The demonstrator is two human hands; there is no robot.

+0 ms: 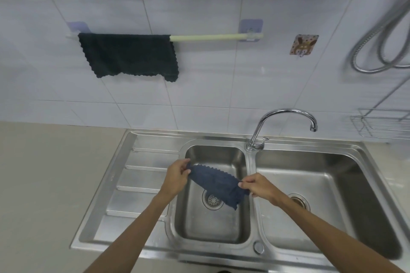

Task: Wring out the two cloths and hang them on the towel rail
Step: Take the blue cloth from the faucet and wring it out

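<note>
A dark green cloth (129, 56) hangs over the left half of the pale towel rail (216, 37) on the tiled wall. Over the small left sink basin (224, 153) I hold a blue cloth (218, 184) stretched between both hands. My left hand (177, 175) pinches its left end. My right hand (258, 187) pinches its right end near the divider between the basins. The blue cloth sags a little and one corner droops toward the drain.
A chrome tap (286, 117) stands behind the basins, its spout over the large right basin (346, 166). The steel drainboard (137, 184) lies left, beside a beige counter (48, 184). A wire basket (381, 122) and a metal hose (381, 40) are at right. A dish rack runs overhead.
</note>
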